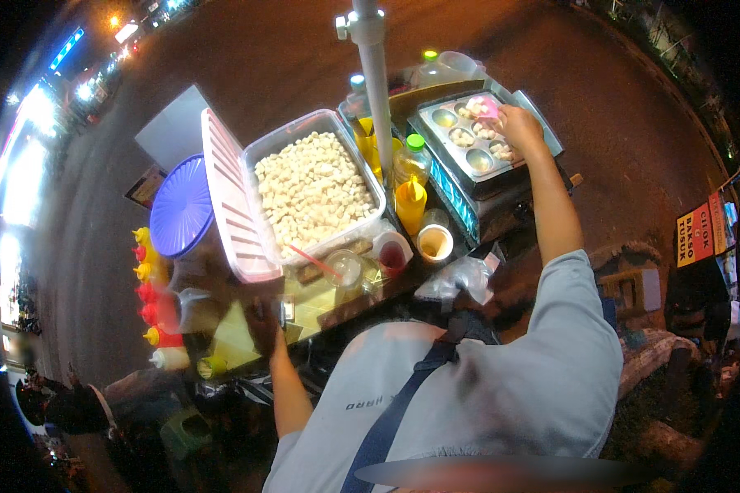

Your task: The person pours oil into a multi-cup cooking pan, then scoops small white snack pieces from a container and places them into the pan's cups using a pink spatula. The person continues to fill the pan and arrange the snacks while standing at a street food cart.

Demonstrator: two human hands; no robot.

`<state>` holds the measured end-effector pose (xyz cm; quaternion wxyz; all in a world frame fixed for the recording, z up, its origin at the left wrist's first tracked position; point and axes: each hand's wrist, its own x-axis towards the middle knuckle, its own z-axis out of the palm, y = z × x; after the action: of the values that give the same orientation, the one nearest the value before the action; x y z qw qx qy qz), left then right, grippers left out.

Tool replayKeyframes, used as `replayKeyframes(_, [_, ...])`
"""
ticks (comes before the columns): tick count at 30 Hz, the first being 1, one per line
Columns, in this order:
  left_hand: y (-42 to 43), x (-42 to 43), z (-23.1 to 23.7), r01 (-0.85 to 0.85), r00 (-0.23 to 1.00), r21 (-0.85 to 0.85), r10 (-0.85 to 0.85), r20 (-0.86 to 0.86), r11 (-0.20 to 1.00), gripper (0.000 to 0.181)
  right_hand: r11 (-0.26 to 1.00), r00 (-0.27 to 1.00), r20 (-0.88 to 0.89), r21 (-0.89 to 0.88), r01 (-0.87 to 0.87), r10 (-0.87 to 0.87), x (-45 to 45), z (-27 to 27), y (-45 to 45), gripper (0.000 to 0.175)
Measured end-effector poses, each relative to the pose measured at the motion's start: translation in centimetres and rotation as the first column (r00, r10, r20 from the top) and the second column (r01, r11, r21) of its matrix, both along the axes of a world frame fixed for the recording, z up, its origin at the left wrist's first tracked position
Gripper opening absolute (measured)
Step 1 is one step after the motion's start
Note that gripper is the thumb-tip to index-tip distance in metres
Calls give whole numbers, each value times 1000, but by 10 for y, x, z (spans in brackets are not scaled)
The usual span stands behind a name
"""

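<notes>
My right hand (521, 128) is closed around a small pink scoop (488, 108) over the far side of a metal pan (455, 137) with round molds. Pale cubes (476, 106) are in or beside the scoop. Several molds hold similar cubes, while others show a bare or shiny bottom. In shadow, my left hand (264, 323) is low by the cart's near left part, beneath the pink lid; whether it grips anything is unclear. Ahead of it is an open plastic tub (379, 206) full of pale cubes (314, 188), its pink ribbed lid (231, 203) tilted up on the left.
A grey pole (376, 92) rises between tub and pan. Near it are a green-capped bottle (412, 160), a yellow squeeze bottle (411, 206) and a paper cup (435, 242). Several sauce bottles (154, 308) and a blue lid (182, 206) line the left. Plastic bags (459, 278) lie in front.
</notes>
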<state>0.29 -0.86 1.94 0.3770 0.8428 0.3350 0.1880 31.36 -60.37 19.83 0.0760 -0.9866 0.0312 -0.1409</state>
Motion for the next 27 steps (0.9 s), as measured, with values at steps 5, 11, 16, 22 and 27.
replayKeyframes(5, [2,2,1,12,1000,-42,-11,11,999,66,986,995,68,-156,-62,73,14,-12,-4,26])
replayKeyframes(11, [-1,-1,6,6,1000,-28,-7,-31,1000,66,962,980,171,-269,-51,100,20,-14,-9,24])
replayKeyframes(16, [0,3,-4,-68,997,25,69,-43,997,60,955,943,308,-295,-33,128,12,-8,-7,26])
replayKeyframes(22, [1,3,-2,-48,998,-6,47,-32,999,55,949,965,172,-278,-147,200,1,-3,-4,30])
replayKeyframes(27, [-6,3,11,-70,992,-33,66,-106,997,49,941,935,260,-299,-157,239,-9,0,-1,29])
